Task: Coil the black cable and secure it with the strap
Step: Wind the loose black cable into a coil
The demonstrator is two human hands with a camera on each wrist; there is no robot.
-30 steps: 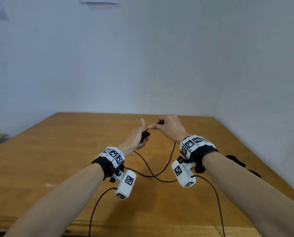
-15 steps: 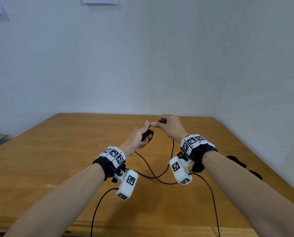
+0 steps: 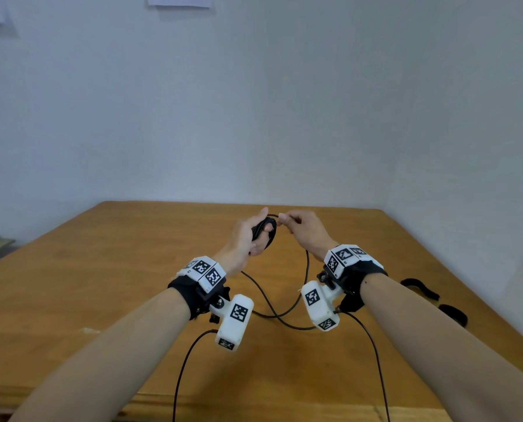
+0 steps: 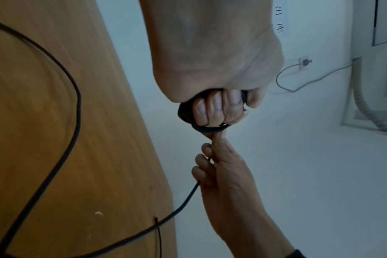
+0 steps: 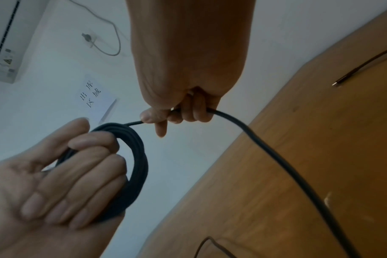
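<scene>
Head view is evenly lit by soft, diffuse light; no glare is seen. Faint shadows are cast on the surface [image 3: 102, 284] under both forearms, w/ darker patches near its front edge. Straight lines are bowed by wide-angle distortion toward frame edges. Wrist views are dimmer, w/ a bluish cast on the wall [image 4: 309, 174]. Close skin at the top is rendered soft; the coil [image 5: 135, 167] is slightly blurred. Fine noise is noticed throughout.

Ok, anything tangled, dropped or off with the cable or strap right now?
Nothing stands out. The left hand grips a neat coil; the right hand pinches the cable feeding it. Uncoiled cable crosses itself once on the table, with no visible knot. Black strap pieces lie at the right edge, untouched.
</scene>
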